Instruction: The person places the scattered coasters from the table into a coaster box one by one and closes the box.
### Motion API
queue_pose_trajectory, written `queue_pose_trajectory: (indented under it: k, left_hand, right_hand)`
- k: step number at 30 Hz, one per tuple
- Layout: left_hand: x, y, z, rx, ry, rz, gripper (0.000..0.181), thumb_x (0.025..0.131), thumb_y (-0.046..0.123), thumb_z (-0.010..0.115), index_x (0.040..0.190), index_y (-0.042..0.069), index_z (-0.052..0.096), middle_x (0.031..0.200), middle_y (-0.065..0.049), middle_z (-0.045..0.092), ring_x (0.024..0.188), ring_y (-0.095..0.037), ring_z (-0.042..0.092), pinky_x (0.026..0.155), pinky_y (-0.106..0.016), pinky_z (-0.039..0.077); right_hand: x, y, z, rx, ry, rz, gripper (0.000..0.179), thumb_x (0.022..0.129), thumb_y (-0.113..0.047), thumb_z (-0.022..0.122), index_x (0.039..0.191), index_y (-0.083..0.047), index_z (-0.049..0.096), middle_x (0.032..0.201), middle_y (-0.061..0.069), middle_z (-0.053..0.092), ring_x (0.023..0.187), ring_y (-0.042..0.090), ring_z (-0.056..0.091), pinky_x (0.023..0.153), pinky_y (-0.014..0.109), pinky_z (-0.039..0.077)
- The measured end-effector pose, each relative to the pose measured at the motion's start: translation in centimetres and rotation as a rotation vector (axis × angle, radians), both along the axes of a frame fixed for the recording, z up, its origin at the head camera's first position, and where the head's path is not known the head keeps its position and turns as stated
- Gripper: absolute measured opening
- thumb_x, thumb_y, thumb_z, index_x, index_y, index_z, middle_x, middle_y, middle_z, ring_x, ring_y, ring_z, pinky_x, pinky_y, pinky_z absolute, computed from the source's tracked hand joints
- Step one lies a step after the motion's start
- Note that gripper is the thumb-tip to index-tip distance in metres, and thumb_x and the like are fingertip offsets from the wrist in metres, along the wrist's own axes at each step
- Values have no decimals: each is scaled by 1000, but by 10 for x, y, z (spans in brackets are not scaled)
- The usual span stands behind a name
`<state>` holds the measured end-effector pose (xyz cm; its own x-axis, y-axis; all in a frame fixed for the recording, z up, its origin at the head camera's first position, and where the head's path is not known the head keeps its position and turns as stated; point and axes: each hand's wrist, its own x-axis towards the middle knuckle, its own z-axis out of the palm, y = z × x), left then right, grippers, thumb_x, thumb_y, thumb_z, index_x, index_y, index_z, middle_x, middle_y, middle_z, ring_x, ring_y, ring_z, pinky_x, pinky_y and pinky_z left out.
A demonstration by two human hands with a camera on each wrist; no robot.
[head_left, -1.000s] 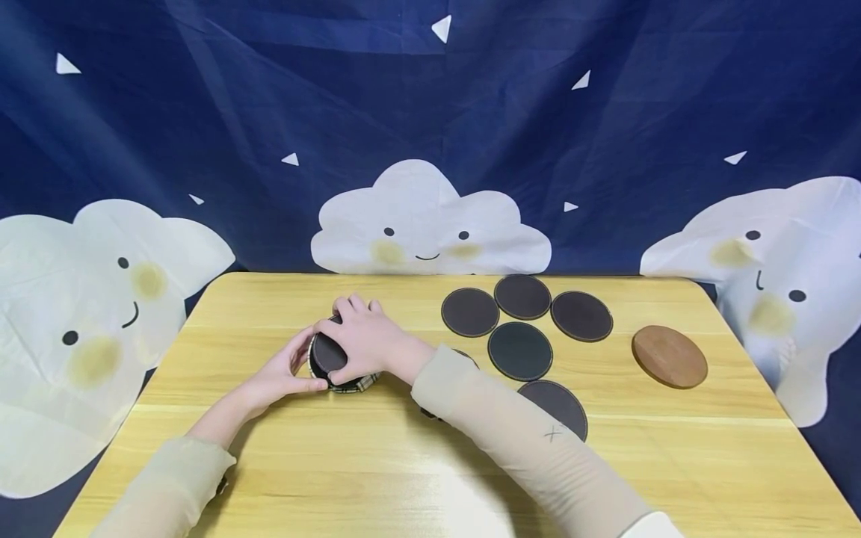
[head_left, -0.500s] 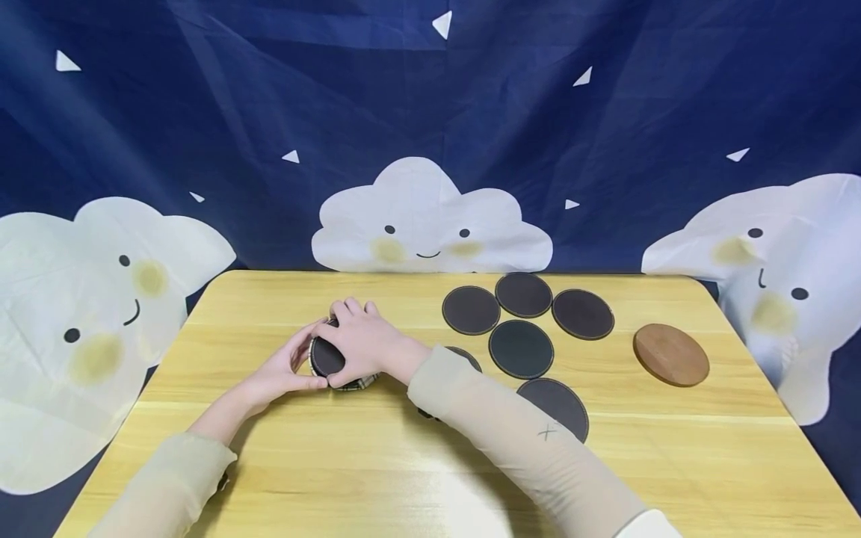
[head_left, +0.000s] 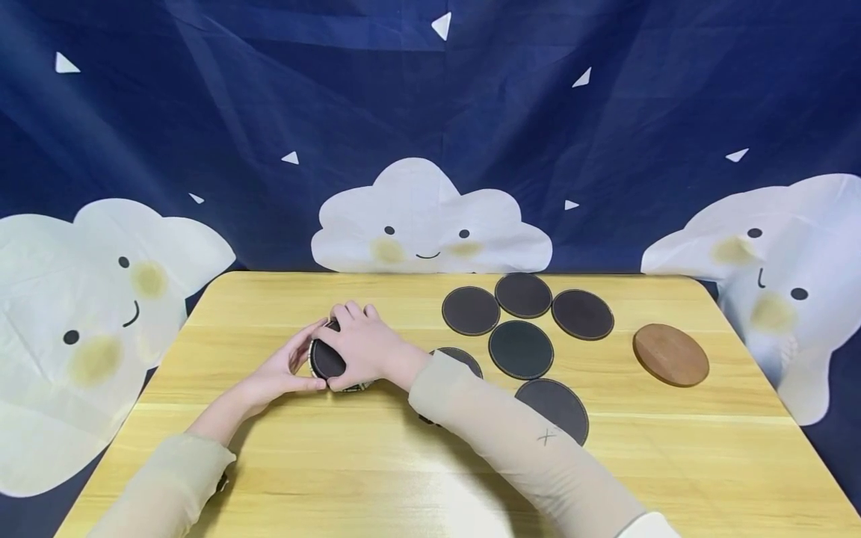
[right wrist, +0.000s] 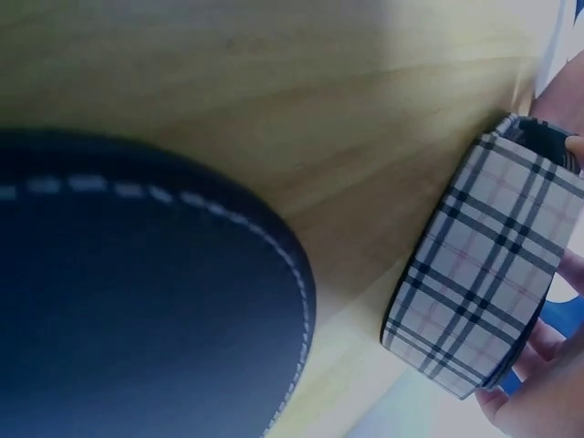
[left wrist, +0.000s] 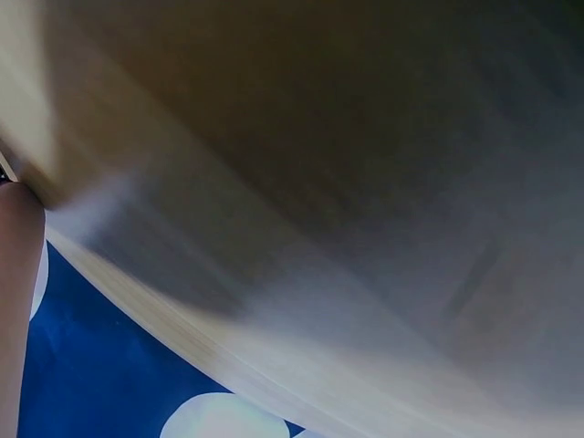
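Observation:
Both hands are at a round coaster holder with a beige, black and red plaid wall, standing on the left half of the table. From its left, my left hand holds the holder's side between thumb and fingers. My right hand reaches across its top, fingers bent over the far edge and thumb at the near edge, gripping a dark round coaster at the holder's opening. The right hand hides much of the holder in the head view. The left wrist view shows mostly blurred tabletop.
Several dark stitched coasters lie flat right of the hands, among them a greenish-black coaster and a coaster partly under the right sleeve. A brown round disc lies farther right on the wooden table. A blue cloud-patterned cloth hangs behind.
My right hand and forearm have shifted very slightly, covering a little more of the plaid wall and uncovering more of a coaster behind the sleeve. The left hand keeps its hold.

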<state>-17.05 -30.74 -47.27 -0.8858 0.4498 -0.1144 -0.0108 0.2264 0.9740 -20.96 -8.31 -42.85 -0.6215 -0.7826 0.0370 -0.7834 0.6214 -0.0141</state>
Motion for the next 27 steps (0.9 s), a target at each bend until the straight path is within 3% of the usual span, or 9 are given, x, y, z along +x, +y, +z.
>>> queue_pose_trajectory:
  k: [12,19,27]
  left_hand:
    - [-1,0,-1,23,-2,-7,111,87,3,85,171,6,13,174,-30,13,130,21,43,105,3,30]
    - [-1,-1,-2,20,4,-6,111,87,2,85,171,6,12,173,-30,17,129,19,46,105,2,30]
    - [-2,0,-5,14,8,-9,109,87,1,83,171,6,13,174,-30,15,131,19,45,107,2,29]
  right_hand:
    - [4,3,-10,-46,34,6,85,80,-70,78,151,-30,52,147,7,48,133,23,46,107,40,43]
    - [5,5,-16,-44,55,14,90,78,-66,80,154,-28,49,153,9,45,138,25,45,111,40,43]
    - [4,6,-16,-43,77,16,87,80,-65,80,154,-30,49,154,7,46,140,24,45,115,41,41]
